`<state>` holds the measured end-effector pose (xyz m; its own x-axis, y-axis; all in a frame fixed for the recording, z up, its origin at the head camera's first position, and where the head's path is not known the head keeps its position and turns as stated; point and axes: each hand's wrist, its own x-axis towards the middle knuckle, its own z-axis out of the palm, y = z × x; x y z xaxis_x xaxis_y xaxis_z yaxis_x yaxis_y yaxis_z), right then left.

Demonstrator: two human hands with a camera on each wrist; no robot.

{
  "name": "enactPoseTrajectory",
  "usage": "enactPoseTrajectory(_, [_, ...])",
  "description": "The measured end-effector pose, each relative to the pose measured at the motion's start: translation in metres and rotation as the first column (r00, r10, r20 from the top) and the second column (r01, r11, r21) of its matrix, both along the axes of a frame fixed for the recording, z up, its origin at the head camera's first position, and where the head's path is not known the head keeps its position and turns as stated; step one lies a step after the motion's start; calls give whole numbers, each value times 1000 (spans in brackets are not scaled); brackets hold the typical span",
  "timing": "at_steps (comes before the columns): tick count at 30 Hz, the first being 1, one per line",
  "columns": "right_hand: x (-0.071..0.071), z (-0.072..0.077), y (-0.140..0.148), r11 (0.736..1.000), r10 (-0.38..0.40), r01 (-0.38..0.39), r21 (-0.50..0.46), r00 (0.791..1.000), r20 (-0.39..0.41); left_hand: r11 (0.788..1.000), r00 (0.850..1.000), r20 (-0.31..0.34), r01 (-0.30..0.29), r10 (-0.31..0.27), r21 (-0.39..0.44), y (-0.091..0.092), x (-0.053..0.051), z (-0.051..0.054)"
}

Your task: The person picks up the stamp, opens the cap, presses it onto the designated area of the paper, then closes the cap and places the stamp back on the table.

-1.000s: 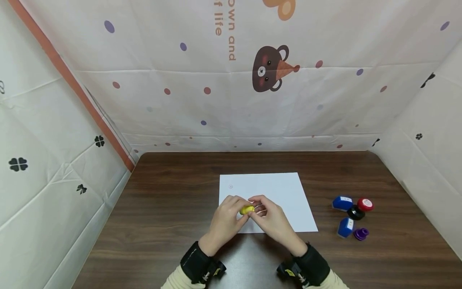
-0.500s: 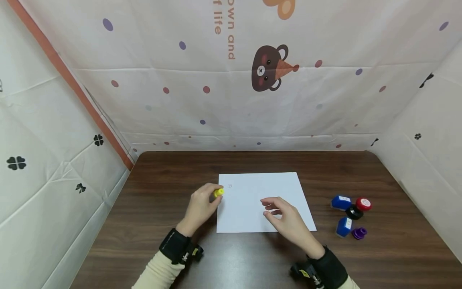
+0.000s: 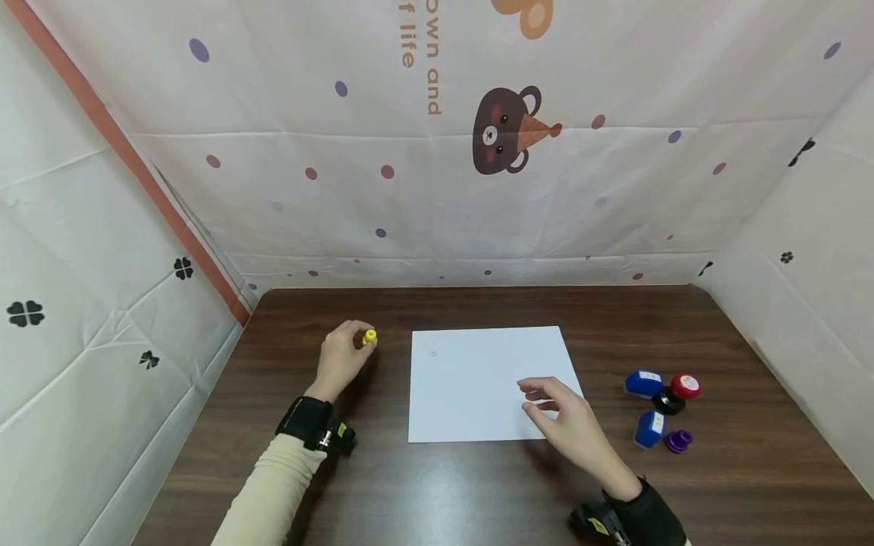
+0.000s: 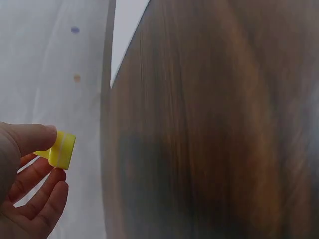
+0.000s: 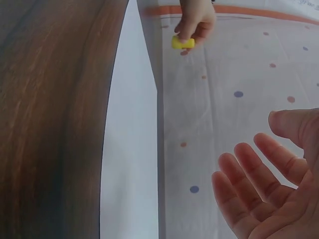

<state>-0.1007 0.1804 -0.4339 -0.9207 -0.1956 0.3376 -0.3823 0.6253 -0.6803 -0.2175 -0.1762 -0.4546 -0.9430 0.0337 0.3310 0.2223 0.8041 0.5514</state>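
My left hand pinches a small yellow stamp between thumb and fingers, above the table to the left of the paper. In the left wrist view the stamp shows a pale band round its wide part. My right hand hovers over the right part of the white paper, its fingers loosely bent and nothing in them. A small faint round mark is on the paper near its upper left corner.
On the brown table, right of the paper, stand two blue-and-white blocks, a red stamp, a black round piece and a purple stamp. Printed cloth hangs behind and at both sides.
The hands were together over the paper around the yellow stamp. They have parted: my left hand has carried the stamp left and away from me, my right has drawn off to the right.
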Motion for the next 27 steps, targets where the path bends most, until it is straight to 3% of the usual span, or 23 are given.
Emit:
enactPoseTrajectory(10, [5, 2, 7, 998, -55, 54, 9, 998, 18, 998, 989, 138, -58, 61, -27, -20, -22, -12])
enactPoseTrajectory(21, [9, 3, 19, 997, -74, 74, 29, 997, -8, 998, 980, 191, -52, 58, -37, -24, -24, -17])
enactPoseTrajectory(27, [14, 7, 29, 989, -108, 115, 90, 991, -78, 999, 982, 187, -35, 39, -23, -26, -20, -10])
